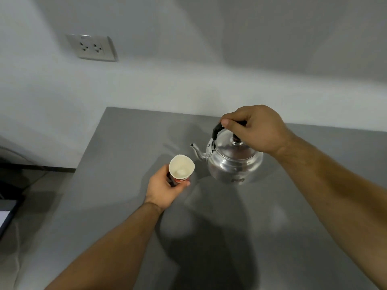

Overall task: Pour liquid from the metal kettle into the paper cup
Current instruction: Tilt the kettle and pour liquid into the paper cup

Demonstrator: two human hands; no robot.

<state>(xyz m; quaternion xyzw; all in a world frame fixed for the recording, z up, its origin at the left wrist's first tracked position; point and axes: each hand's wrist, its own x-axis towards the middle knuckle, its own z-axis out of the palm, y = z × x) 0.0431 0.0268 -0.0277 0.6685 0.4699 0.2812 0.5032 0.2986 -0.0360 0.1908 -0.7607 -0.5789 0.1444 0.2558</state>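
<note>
Gripping the red side of the paper cup point(181, 171), the fingers of the left hand point(162, 190) wrap round its lower wall, the thumb pressed along the near side. White lettering runs across the red band, but it is too small and blurred to read. The cup's mouth is open and tilted toward the camera, its inside pale cream with a lighter patch at the bottom; its base is hidden behind the hand, so whether it rests on the table cannot be told.

At about two o'clock from the cup, the right hand point(254, 128) is closed over the black handle point(217, 128) of the metal kettle point(234, 161), the thumb tip lying along the top of the handle and the fingers curled under it. The kettle is polished silver, round-bodied, its lid on with a dark knob partly hidden by the hand. A small dark label low on the body is unreadable. The spout points toward nine o'clock, ending just above and beside the cup's rim, apart from it. The kettle seems to sit on the grey table point(125, 206), though its underside is out of sight.

At eleven o'clock, a double wall socket point(92, 47) sits on the white wall.
</note>
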